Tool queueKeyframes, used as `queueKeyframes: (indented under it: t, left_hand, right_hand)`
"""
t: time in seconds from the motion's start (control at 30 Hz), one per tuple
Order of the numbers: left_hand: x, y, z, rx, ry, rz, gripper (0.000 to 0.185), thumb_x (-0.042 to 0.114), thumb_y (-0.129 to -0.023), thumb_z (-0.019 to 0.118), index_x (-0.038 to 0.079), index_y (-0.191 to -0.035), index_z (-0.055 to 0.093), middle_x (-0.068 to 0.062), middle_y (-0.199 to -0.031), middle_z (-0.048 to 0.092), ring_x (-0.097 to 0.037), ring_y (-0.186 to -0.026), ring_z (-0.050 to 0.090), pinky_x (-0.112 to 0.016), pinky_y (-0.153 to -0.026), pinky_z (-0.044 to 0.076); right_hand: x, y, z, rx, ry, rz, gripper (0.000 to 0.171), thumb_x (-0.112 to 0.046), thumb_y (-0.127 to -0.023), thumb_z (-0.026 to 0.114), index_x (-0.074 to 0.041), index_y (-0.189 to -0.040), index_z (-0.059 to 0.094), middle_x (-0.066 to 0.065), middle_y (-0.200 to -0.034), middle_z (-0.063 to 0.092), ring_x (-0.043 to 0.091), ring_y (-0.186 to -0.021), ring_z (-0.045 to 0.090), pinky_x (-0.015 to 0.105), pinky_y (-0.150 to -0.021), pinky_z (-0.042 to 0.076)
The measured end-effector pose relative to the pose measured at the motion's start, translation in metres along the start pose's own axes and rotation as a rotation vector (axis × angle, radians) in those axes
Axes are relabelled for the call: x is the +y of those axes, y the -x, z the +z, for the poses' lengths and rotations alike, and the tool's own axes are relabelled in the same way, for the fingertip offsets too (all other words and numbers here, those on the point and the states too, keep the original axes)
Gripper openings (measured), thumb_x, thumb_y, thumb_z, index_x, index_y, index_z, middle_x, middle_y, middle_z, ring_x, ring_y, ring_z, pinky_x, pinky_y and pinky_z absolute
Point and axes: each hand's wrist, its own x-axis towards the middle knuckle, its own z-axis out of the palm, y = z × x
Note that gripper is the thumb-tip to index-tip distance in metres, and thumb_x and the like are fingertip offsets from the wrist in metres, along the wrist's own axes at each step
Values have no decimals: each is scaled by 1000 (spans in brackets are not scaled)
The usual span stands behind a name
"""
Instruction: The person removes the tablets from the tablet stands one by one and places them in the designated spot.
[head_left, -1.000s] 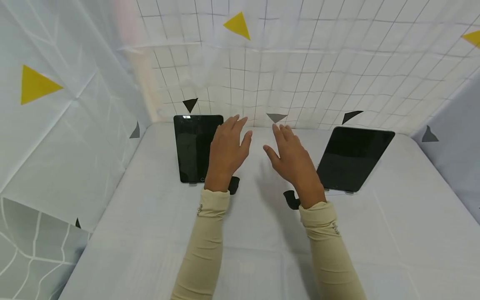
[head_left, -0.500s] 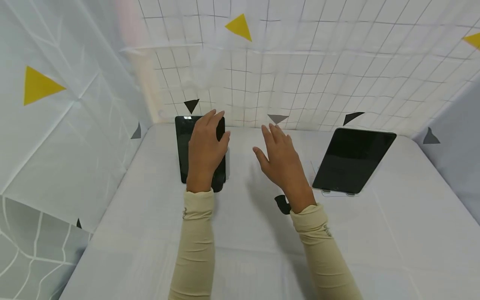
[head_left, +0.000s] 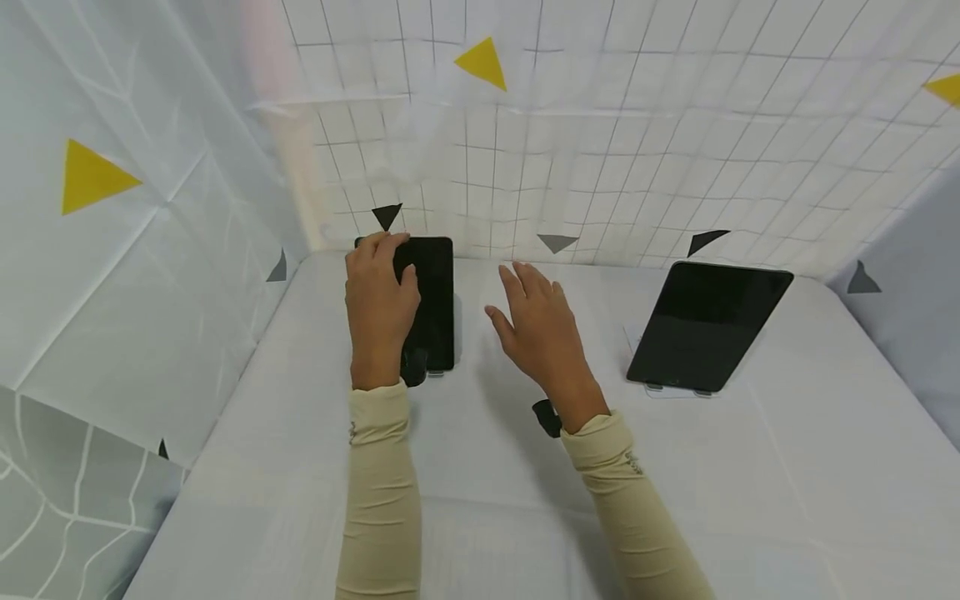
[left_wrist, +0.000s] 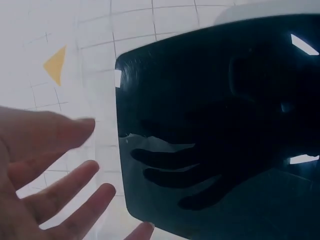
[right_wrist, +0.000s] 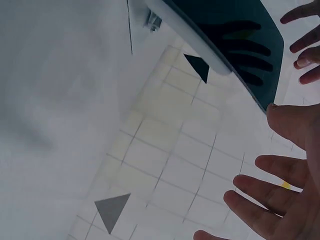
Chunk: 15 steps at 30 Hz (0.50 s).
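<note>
Scene: We see a white-draped table [head_left: 480,500] walled in by gridded cloth, with two dark tablets propped on small clear stands.
Left hand: Our left hand [head_left: 378,304] is spread over the left tablet [head_left: 435,304], fingers straight and loose, tips near the upper left corner; the wrist view shows the hand [left_wrist: 45,170] open with its reflection in the glass [left_wrist: 225,130], and nothing gripped. We cannot tell whether skin meets the screen.
Right hand: Our right hand [head_left: 536,333] hovers flat and open above bare table between the two tablets, holding nothing; from its wrist camera the spread fingers [right_wrist: 270,195] show against the gridded cloth.
Left tablet: It stands at the back left of the table, leaning on its stand, screen dark.
Right tablet: The second tablet [head_left: 708,325] sits well apart at the right, untouched, also dark.
Step in hand: We judge this to be the reach onto the left tablet, with no grasp made yet.
Next move: It likely calls for fingers closing round the tablet's edges, gently, so that it does not tip off the stand.
</note>
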Motion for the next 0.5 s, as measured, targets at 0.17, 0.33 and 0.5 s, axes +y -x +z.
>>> queueKeyframes:
  t: [0.17,0.33,0.5]
  left_hand:
    - [-8,-1,-3,-8,-9,-77,36,1,-101,65,5,-137,66,-17,-140,56,-39,-129,48,-54,-94,52]
    - [-16,-3,-7,-30,-37,-199,42,-3,-100,55,4,-141,60,-19,-145,51,-39,-131,43,-55,-93,50]
    - [-22,-3,-8,-9,-40,-284,46,-5,-99,50,-1,-145,51,-21,-139,53,-39,-126,44,-54,-90,50]
  right_hand:
    - [-15,0,14,28,-1,-36,51,-26,-104,70,3,-144,56,21,-134,64,36,-119,63,48,-90,56]
    - [-30,3,28,-29,8,-60,44,-28,-105,68,0,-139,62,15,-114,72,29,-91,69,37,-60,56]
    - [-37,4,40,-106,5,-37,44,-31,-105,67,1,-135,62,12,-105,72,25,-82,71,35,-56,54]
